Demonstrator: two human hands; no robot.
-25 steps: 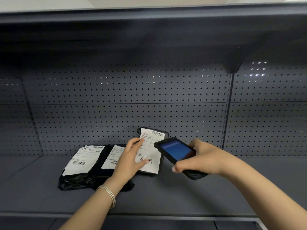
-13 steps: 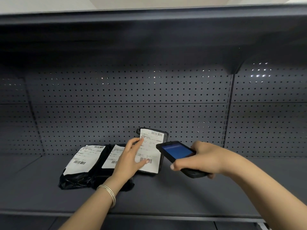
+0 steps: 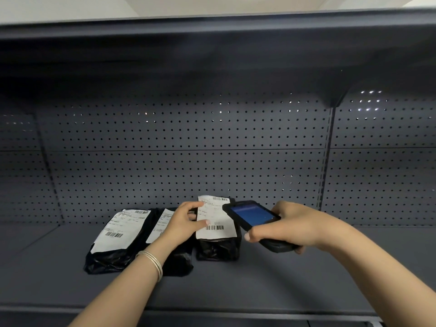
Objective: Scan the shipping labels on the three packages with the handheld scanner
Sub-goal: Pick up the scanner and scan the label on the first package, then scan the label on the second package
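Note:
Three black plastic packages with white shipping labels lie side by side on the dark shelf. The left package point(image 3: 118, 237) lies flat, and my left forearm partly covers the middle package point(image 3: 162, 228). The right package point(image 3: 215, 228) stands propped, its label facing me. My left hand point(image 3: 186, 223) grips its left edge, thumb across the label. My right hand point(image 3: 290, 226) holds the black handheld scanner point(image 3: 253, 217), blue screen lit, its front end close to the right package's label.
A dark perforated back panel point(image 3: 188, 161) rises behind the packages and an upper shelf point(image 3: 212, 43) overhangs. The shelf surface point(image 3: 306, 274) stretches to the right. A bracelet point(image 3: 153, 261) circles my left wrist.
The right package now stands more upright and square to me under my left hand. My right hand has brought the scanner slightly lower and closer to its label.

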